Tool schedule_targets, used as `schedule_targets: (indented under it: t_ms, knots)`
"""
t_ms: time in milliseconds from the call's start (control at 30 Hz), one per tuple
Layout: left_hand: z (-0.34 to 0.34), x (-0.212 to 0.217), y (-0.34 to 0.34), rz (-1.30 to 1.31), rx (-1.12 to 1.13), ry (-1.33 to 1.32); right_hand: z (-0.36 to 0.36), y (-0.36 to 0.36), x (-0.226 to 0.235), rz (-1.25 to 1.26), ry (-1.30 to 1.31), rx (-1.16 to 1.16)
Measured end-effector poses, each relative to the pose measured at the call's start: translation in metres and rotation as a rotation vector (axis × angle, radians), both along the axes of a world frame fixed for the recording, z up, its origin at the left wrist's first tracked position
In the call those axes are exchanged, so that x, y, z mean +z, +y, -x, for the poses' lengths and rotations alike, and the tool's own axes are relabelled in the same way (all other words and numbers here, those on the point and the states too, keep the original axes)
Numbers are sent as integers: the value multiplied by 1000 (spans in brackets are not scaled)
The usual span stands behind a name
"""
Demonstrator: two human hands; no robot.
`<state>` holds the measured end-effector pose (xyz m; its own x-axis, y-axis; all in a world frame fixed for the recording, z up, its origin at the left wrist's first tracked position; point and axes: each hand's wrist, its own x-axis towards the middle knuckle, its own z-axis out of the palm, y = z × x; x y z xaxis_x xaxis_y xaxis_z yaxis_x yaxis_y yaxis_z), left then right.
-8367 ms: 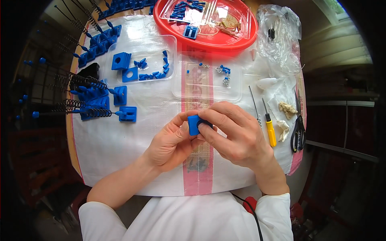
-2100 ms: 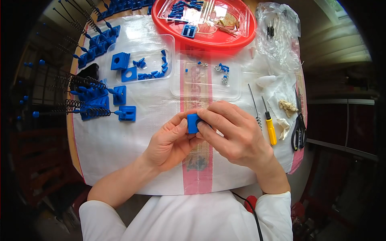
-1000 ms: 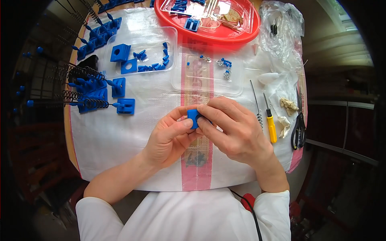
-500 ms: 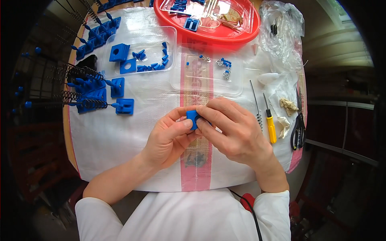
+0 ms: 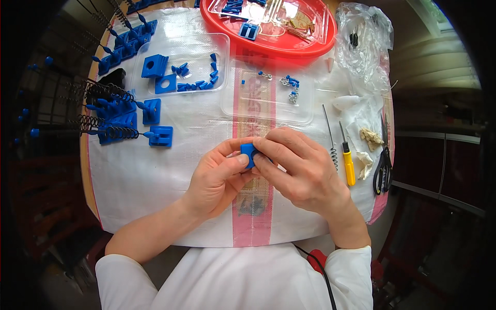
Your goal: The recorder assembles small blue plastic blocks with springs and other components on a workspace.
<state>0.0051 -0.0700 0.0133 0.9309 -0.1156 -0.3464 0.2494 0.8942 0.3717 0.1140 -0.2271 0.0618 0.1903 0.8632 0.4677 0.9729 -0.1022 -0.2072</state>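
A small blue plastic block with a round hole [image 5: 247, 151] is held between my two hands over the pink stripe of the table cover. My left hand [image 5: 218, 173] is closed on its left side, thumb on the front face. The fingers of my right hand [image 5: 299, 165] pinch its right side and cover most of the hole. Whether a smaller part sits in those fingers is hidden. Beyond the hands, a clear plastic tray [image 5: 227, 62] carries square blue plates [image 5: 154, 67] and small blue cones [image 5: 196, 87].
Blue bases with black springs [image 5: 116, 116] crowd the left side. A clear lid [image 5: 305, 114] bears small nuts and blue bits. A red basin [image 5: 330, 39] stands at the back. To the right lie a spring rod [image 5: 333, 152], yellow screwdriver [image 5: 349, 168], scissors [image 5: 383, 168] and plastic bag [image 5: 361, 57].
Both hands keep their grip on the blue block and have barely moved. The whole view has shifted very slightly.
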Motion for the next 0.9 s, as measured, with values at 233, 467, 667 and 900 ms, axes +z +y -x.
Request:
schedule_targets:
  t_ms: [233, 467, 667, 900]
  knots:
    - [0, 0, 0, -13, 1, -11, -1, 0, -1, -33, 42, 11]
    - [0, -6, 3, 130, 14, -142, -1, 1, -2, -61, 62, 11]
    - [1, -6, 1, 78, 17, -127, 0, -1, 0, -41, 102, 0]
    - [1, -6, 2, 30, -4, -109, -2, -2, 2, -9, 83, 7]
